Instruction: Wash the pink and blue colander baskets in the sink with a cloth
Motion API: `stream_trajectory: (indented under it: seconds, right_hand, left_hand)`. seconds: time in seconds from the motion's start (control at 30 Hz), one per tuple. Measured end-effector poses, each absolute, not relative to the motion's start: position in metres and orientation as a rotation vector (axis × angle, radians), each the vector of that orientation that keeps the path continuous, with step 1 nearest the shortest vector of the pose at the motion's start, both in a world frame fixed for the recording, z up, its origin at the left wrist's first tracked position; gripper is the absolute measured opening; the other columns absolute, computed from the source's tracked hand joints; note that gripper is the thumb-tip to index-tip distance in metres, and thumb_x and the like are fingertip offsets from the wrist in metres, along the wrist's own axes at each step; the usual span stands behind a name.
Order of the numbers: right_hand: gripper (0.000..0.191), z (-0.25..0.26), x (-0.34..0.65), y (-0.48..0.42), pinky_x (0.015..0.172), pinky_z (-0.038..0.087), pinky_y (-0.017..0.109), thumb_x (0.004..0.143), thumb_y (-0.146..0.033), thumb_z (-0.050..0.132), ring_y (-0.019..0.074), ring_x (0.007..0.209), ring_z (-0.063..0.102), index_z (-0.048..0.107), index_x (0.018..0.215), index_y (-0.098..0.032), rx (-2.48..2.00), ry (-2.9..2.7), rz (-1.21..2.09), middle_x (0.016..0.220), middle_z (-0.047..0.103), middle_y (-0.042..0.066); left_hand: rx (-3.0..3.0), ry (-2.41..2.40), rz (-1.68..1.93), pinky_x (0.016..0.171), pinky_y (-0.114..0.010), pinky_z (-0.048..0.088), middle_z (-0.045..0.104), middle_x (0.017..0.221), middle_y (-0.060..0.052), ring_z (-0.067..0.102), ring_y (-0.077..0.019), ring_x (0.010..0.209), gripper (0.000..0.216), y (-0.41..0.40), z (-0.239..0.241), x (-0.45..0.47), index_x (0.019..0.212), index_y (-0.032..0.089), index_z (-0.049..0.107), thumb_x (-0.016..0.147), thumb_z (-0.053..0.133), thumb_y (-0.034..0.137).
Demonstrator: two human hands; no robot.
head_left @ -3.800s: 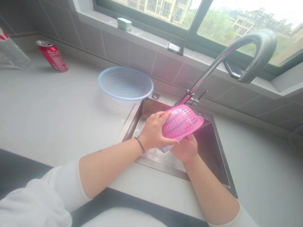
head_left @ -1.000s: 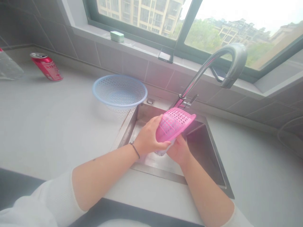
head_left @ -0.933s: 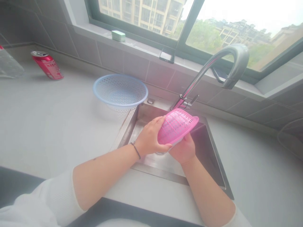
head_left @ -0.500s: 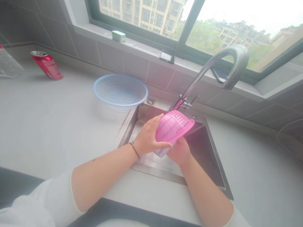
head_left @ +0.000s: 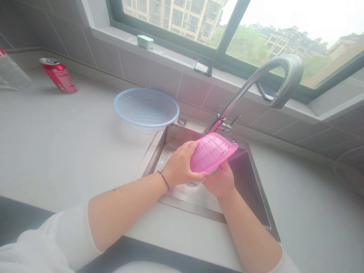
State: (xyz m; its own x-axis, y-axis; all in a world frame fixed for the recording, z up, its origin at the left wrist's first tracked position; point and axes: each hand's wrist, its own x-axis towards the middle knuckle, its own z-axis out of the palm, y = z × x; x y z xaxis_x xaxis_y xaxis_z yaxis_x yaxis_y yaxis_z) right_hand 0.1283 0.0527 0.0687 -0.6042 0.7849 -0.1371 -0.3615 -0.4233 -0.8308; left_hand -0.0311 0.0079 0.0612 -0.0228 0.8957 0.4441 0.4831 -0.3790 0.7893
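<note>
A small pink plastic basket (head_left: 210, 153) with a perforated wall is tipped over above the sink (head_left: 187, 206), its rim slanting up to the right. My left hand (head_left: 182, 161) is closed round its left side, thumb along the lower rim. From beneath, my right hand (head_left: 220, 180) presses against the underside near the rim; its fingertips are hidden by the basket. A pale edge shows under the rim between my hands, too little of it to name.
A chrome faucet (head_left: 241, 94) arches behind the sink. On the counter to the left are a blue perforated basket (head_left: 146, 123), a red can (head_left: 59, 77) and a clear plastic bottle (head_left: 13, 74). A pale green block (head_left: 145, 42) sits on the windowsill.
The pink basket and both hands have shifted slightly right. The basket is turned a little, and the pale thing beneath it shows less. My grip looks the same.
</note>
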Motion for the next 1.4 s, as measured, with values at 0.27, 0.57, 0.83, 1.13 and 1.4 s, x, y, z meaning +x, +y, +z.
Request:
stream_trajectory:
  seconds: [0.27,0.57,0.83,1.13,1.4]
  right_hand:
    - [0.049,0.067,0.12,0.044,0.123,0.039,0.046,0.089,-0.053,0.072,0.0266,0.142,0.052,0.067,0.132,-0.031,-0.801,-1.263,1.99,0.146,0.062,0.002]
    - [0.044,0.071,0.124,0.049,0.12,0.041,0.055,0.093,-0.057,0.062,0.0304,0.135,0.057,0.069,0.127,-0.032,-0.79,-1.124,1.856,0.139,0.067,0.003]
    - [0.043,0.065,0.121,0.05,0.12,0.041,0.05,0.097,-0.057,0.053,0.0266,0.136,0.057,0.07,0.126,-0.03,-0.743,-1.002,2.066,0.14,0.067,0.002]
    - [0.044,0.072,0.12,0.044,0.123,0.037,0.055,0.093,-0.06,0.057,0.0283,0.141,0.053,0.068,0.128,-0.035,-0.712,-0.994,1.975,0.144,0.063,0.0]
    - [0.043,0.07,0.12,0.047,0.122,0.04,0.052,0.095,-0.058,0.055,0.0277,0.137,0.056,0.07,0.125,-0.032,-0.7,-1.003,2.02,0.138,0.068,0.001]
  left_hand:
    - [1.716,1.443,1.495,0.118,-0.056,0.04,0.052,0.144,-0.016,0.05,-0.0353,0.136,0.094,0.007,0.055,-0.031,0.148,0.02,0.037,0.067,0.082,0.038]
    - [1.781,1.37,1.428,0.116,-0.057,0.041,0.051,0.142,-0.015,0.05,-0.036,0.134,0.099,0.008,0.052,-0.025,0.147,0.024,0.037,0.064,0.087,0.043]
    - [1.799,1.48,1.31,0.12,-0.061,0.033,0.05,0.148,-0.018,0.046,-0.0385,0.139,0.096,0.012,0.053,-0.033,0.147,0.02,0.045,0.067,0.086,0.054]
    - [1.838,1.348,1.256,0.121,-0.062,0.03,0.035,0.153,-0.013,0.038,-0.0389,0.143,0.119,0.014,0.043,-0.029,0.158,0.037,0.033,0.057,0.092,0.059]
    - [1.769,1.485,1.293,0.117,-0.058,0.038,0.042,0.139,-0.013,0.048,-0.0371,0.132,0.102,0.01,0.054,-0.027,0.152,0.03,0.044,0.062,0.088,0.048]
